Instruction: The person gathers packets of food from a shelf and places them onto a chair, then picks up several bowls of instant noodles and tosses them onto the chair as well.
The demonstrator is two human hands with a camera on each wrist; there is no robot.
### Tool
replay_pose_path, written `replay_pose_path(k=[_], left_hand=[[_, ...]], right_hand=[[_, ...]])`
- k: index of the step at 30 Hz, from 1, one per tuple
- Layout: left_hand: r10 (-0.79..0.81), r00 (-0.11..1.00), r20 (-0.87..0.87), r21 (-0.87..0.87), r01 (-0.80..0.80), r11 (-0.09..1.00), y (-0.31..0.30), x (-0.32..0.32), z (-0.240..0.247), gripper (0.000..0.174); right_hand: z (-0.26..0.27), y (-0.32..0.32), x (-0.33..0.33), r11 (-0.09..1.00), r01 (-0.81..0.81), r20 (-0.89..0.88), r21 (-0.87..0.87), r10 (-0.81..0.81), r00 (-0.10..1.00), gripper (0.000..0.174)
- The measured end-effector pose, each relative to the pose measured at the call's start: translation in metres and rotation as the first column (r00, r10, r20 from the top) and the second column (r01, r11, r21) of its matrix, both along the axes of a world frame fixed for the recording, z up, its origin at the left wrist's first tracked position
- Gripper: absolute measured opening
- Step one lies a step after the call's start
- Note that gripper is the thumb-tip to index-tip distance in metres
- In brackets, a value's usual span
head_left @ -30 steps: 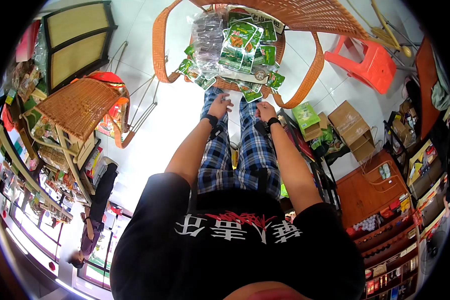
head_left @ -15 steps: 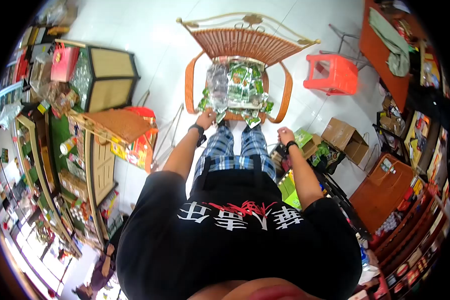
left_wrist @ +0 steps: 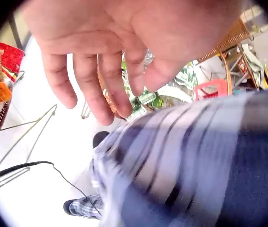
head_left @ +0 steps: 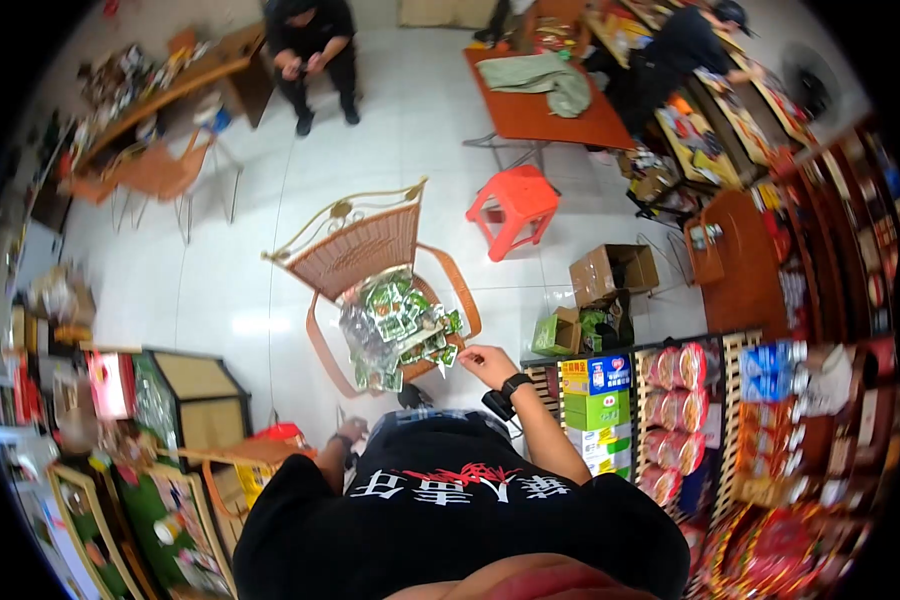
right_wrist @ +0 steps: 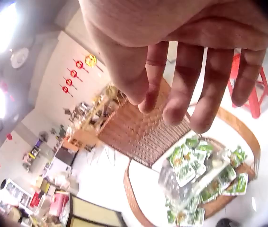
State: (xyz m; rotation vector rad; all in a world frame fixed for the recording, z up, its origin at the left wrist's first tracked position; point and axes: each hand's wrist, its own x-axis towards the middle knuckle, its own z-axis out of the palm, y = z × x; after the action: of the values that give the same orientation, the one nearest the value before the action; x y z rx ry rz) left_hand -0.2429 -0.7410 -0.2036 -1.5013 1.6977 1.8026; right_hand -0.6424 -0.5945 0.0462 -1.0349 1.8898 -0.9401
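Observation:
A wicker armchair holds a pile of green packets with clear plastic beside them. My right hand hovers near the chair's right front side, fingers relaxed; in the right wrist view that hand hangs empty, with the packets below it. Low beside my hip is my left hand. The left wrist view shows this hand with loose, spread fingers holding nothing, above the plaid trousers.
Behind the chair stand a red stool and a brown table. Cardboard boxes and shelves of goods are on the right. A seated person is at the back; another leans at the back right.
The view has turned, bringing people and the table into sight. My left hand has dropped back from the chair toward my hip, while my right hand appears closer to the chair.

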Motion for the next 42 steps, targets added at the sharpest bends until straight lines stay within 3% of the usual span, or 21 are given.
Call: replay_pose_path(k=[2, 4, 6, 8, 9, 12, 14, 16, 17, 20, 23, 24, 26, 27, 30, 31, 35, 36, 38, 40, 42], left_hand=[[-0.411, 0.91, 0.05, -0.303, 0.406, 0.862, 0.002, 0.011, 0.008, 0.014], [-0.874, 0.446, 0.191, -0.383, 0.854, 0.351, -0.016, 0.008, -0.005, 0.018], [-0.852, 0.491, 0.182, -0.141, 0.871, 0.472, -0.029, -0.002, -0.005, 0.021], [-0.809, 0.566, 0.159, -0.104, 0.824, 0.557, -0.036, -0.027, 0.005, 0.019], [-0.838, 0.52, 0.167, -0.111, 0.854, 0.508, -0.04, -0.05, 0.012, 0.019], [-0.769, -0.169, 0.616, -0.253, 0.882, -0.396, -0.034, -0.122, 0.035, 0.023], [-0.814, 0.324, 0.482, -0.464, 0.882, 0.076, -0.013, -0.166, 0.06, 0.024], [-0.8, 0.481, 0.358, -0.554, 0.799, 0.233, 0.023, -0.203, 0.072, 0.024], [-0.82, 0.43, 0.377, -0.529, 0.827, 0.19, 0.044, -0.206, 0.074, 0.024], [-0.662, 0.712, -0.235, -0.149, 0.647, 0.748, 0.13, -0.223, 0.068, 0.017], [-0.929, 0.281, -0.241, -0.098, 0.945, 0.311, 0.21, -0.21, 0.037, 0.018], [-0.984, -0.156, -0.088, -0.12, 0.982, -0.145, 0.232, -0.214, 0.022, 0.023], [-0.763, -0.631, -0.144, -0.44, 0.731, -0.521, 0.277, -0.219, 0.003, 0.028], [-0.806, -0.561, -0.189, -0.238, 0.823, -0.516, 0.301, -0.225, 0.006, 0.029], [-0.933, -0.248, -0.26, 0.185, 0.936, -0.3, 0.362, -0.236, 0.035, 0.034], [-0.951, -0.28, -0.129, 0.234, 0.923, -0.304, 0.382, -0.241, 0.093, 0.035], [-0.941, -0.32, -0.105, 0.175, 0.926, -0.335, 0.398, -0.271, 0.069, 0.035], [-0.893, -0.45, -0.017, 0.175, 0.878, -0.445, 0.403, -0.285, 0.064, 0.037], [-0.924, -0.374, -0.084, 0.057, 0.924, -0.379, 0.392, -0.302, 0.059, 0.035], [-0.851, -0.481, 0.213, 0.03, 0.873, -0.486, 0.393, -0.327, 0.059, 0.03], [-0.827, -0.561, 0.03, -0.03, 0.827, -0.562, 0.372, -0.365, 0.01, 0.03]], right_hand=[[0.04, 0.008, -0.01, 0.986, 0.112, -0.022, -0.125, -0.115, 0.993, 0.02], [0.078, 0.025, -0.018, 0.948, 0.175, -0.122, -0.266, -0.213, 0.969, 0.017], [0.117, 0.052, -0.016, 0.888, 0.302, -0.097, -0.347, -0.354, 0.93, 0.015], [0.129, 0.09, -0.011, 0.76, 0.462, 0.101, -0.457, -0.472, 0.876, 0.014], [0.137, 0.113, -0.006, 0.742, 0.474, 0.004, -0.474, -0.536, 0.844, 0.014], [0.148, 0.196, 0.024, 0.687, 0.58, -0.039, -0.438, -0.659, 0.751, 0.016], [0.151, 0.251, 0.042, 0.595, 0.648, 0.038, -0.476, -0.722, 0.691, 0.016], [0.195, 0.303, 0.074, 0.573, 0.613, -0.126, -0.544, -0.778, 0.616, 0.02], [0.223, 0.329, 0.095, 0.596, 0.597, -0.217, -0.537, -0.781, 0.585, 0.022], [0.317, 0.399, 0.172, 0.641, 0.529, -0.473, -0.556, -0.768, 0.433, 0.026], [0.381, 0.447, 0.253, 0.466, 0.494, -0.372, -0.734, -0.885, 0.28, 0.027], [0.389, 0.461, 0.276, 0.39, 0.392, -0.339, -0.833, -0.92, 0.195, 0.027], [0.403, 0.481, 0.311, 0.266, 0.062, -0.261, -0.962, -0.962, 0.074, 0.033], [0.413, 0.497, 0.338, 0.416, 0.078, -0.407, -0.906, -0.906, 0.115, 0.041], [0.447, 0.495, 0.403, 0.419, 0.192, -0.376, -0.888, -0.899, 0.225, 0.048], [0.452, 0.494, 0.412, 0.406, 0.201, -0.372, -0.891, -0.909, 0.189, 0.048], [0.469, 0.477, 0.424, 0.391, 0.16, -0.404, -0.907, -0.913, -0.062, 0.053], [0.472, 0.476, 0.424, 0.4, 0.154, -0.418, -0.904, -0.902, -0.108, 0.054], [0.473, 0.474, 0.419, 0.4, 0.106, -0.412, -0.91, -0.898, -0.151, 0.05], [0.469, 0.471, 0.411, 0.377, 0.007, -0.371, -0.926, -0.908, -0.194, 0.046], [0.469, 0.473, 0.398, 0.376, -0.107, -0.344, -0.92, -0.909, -0.233, 0.046]])
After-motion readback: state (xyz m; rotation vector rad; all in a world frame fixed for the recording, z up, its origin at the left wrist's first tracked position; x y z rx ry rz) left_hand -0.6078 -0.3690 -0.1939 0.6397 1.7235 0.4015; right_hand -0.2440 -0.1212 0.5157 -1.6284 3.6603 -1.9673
